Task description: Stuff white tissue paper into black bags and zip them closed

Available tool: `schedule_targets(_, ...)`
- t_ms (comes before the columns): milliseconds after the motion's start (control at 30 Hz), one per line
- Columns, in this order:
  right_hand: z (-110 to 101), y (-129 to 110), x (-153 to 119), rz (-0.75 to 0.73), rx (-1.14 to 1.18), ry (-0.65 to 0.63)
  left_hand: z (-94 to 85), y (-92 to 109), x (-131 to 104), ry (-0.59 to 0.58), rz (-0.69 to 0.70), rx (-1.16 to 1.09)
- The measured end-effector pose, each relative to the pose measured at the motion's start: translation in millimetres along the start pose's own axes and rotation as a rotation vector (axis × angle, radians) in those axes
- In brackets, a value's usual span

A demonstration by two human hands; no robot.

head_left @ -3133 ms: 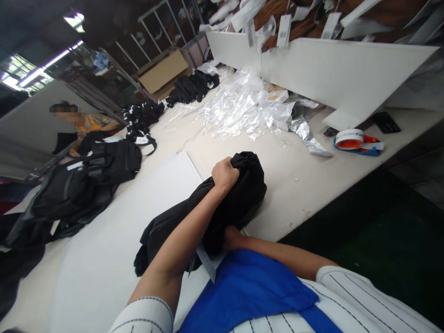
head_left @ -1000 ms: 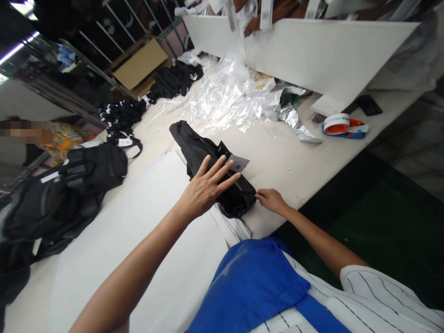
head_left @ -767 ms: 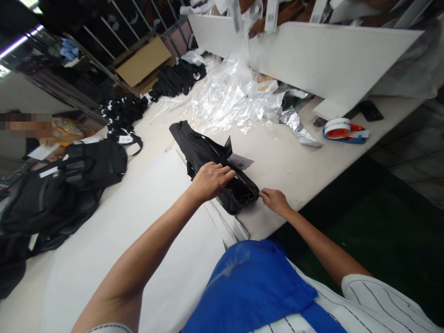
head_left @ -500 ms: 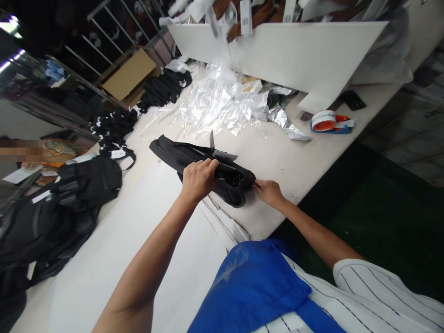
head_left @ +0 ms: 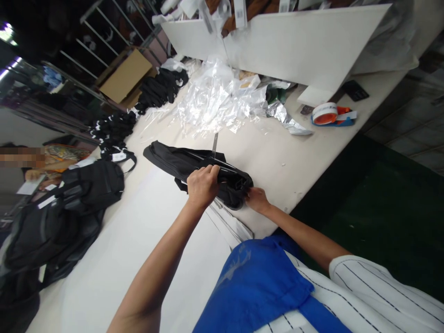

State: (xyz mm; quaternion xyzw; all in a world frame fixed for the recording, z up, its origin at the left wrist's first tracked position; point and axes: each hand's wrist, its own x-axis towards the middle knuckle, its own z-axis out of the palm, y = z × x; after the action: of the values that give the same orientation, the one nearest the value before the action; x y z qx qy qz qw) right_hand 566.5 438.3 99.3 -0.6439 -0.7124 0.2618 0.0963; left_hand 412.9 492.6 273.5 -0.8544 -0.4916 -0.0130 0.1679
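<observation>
A black bag is held on its edge above the pale table, its upper side partly open along a long seam. My left hand is closed around the middle of its upper edge. At the bag's right end, my right hand pinches the black fabric near the lower corner; its fingertips are partly hidden by the bag. A thin dark tag stands up from the bag just beyond my left hand. White sheets lie beneath the bag, close to the blue apron.
Crumpled clear plastic lies beyond the bag, before a white board. An orange and blue tape dispenser sits at the right edge. Black backpacks lie at left, where another person's hands hold something white.
My right hand has moved slightly left and down along the bag's end. The bag has tilted a little, and its tag now shows as a narrow upright strip.
</observation>
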Motion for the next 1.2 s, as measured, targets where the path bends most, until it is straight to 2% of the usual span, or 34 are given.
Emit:
schedule_targets(67, -4.6, -0.6, 2.9, -0.061, -0.012, -0.002, 1.0, -4.1, -0.5, 0.017, -0.073, -0.011)
schedule_targets(167, -9.7, 1.9, 4.5, -0.276, -0.025, -0.037, 3.1, -9.8, 1.2, 0.022, -0.141, -0.03)
schedule_targets(233, -12.0, 10.4, 6.6, -0.4, -0.007, -0.061, 4.2, -12.2, 2.1, 0.013, -0.133, -0.033)
schedule_targets(300, -14.2, 23.2, 10.3, -0.444, 0.006, -0.063, 3.5, -13.9, 2.6, 0.001, -0.1, -0.023)
schedule_targets(400, -16.0, 39.7, 15.2, -0.418, 0.01, 0.03, -4.2, -16.4, 2.9, -0.041, -0.046, -0.012)
schedule_targets(500, -11.2, 41.7, 15.1, -0.368, 0.018, 0.123, -18.3, -13.5, 0.9, -0.081, 0.049, -0.045)
schedule_targets(600, 0.6, 33.6, 11.6, -0.278, 0.001, 0.147, -25.6, 4.3, -8.0, -0.067, 0.222, -0.084)
schedule_targets(700, 11.5, 26.9, 8.5, -0.231, 0.014, 0.185, -12.6, 33.5, -23.0, -0.052, 0.343, -0.123)
schedule_targets(800, 15.0, 24.6, 7.0, -0.255, 0.029, 0.205, 13.7, 56.3, -35.5, 0.104, 0.272, -0.172)
schedule_targets(900, 13.1, 23.0, 7.0, -0.261, 0.029, 0.191, 30.5, 63.0, -39.0, 0.254, 0.128, -0.206)
schedule_targets(967, 11.9, 22.3, 7.8, -0.251, 0.03, 0.17, 30.6, 60.3, -37.8, 0.236, 0.099, -0.205)
schedule_targets(1067, 12.5, 24.9, 10.0, -0.267, 0.039, 0.145, 20.5, 49.7, -35.5, 0.155, 0.123, -0.204)
schedule_targets(1200, 14.9, 36.4, 14.2, -0.271, 0.089, 0.161, 7.2, 31.6, -33.9, 0.171, 0.037, -0.212)
